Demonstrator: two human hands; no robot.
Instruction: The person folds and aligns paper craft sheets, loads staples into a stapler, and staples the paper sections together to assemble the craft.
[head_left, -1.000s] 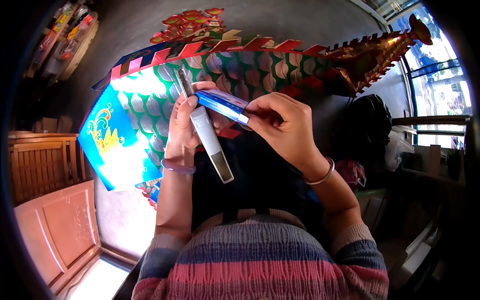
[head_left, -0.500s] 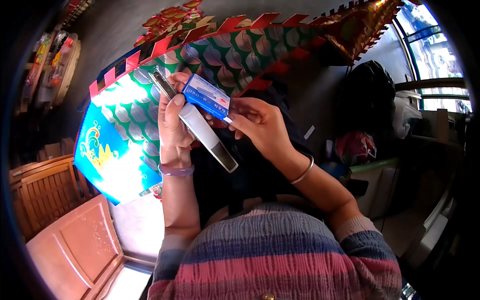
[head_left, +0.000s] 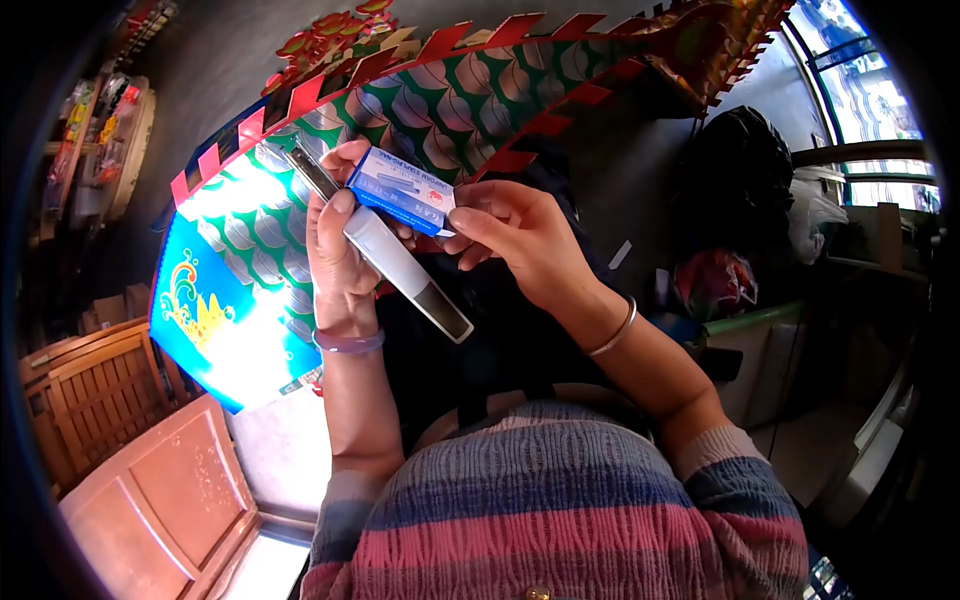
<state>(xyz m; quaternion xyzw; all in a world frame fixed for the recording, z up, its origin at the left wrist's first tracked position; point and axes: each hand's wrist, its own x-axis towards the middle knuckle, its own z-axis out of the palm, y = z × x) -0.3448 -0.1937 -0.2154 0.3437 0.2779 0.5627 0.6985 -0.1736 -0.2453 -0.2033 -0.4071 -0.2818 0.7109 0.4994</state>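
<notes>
My left hand (head_left: pixel 340 250) is closed round a long stapler (head_left: pixel 402 265) that is opened up. Its pale, smooth arm slants down to the right, and its metal staple channel (head_left: pixel 313 172) sticks up to the left past my thumb. Fingers of the same hand also support a small blue-and-white box of staples (head_left: pixel 402 188), printed with staple strips. My right hand (head_left: pixel 520 235) pinches the near right end of the box, where a small white flap (head_left: pixel 445 232) shows. The inside of the box is hidden.
A long paper construction (head_left: pixel 480 85) with green-and-silver scales and red tabs stretches behind my hands, with a bright blue panel (head_left: pixel 215 310) at its left. Wooden furniture (head_left: pixel 160 490) stands lower left. A black plastic bag (head_left: pixel 735 180) is at right.
Both hands, the stapler and the box have shifted slightly left. The box has turned a little, so more of its printed top shows. My right thumb has moved up at the box's end.
</notes>
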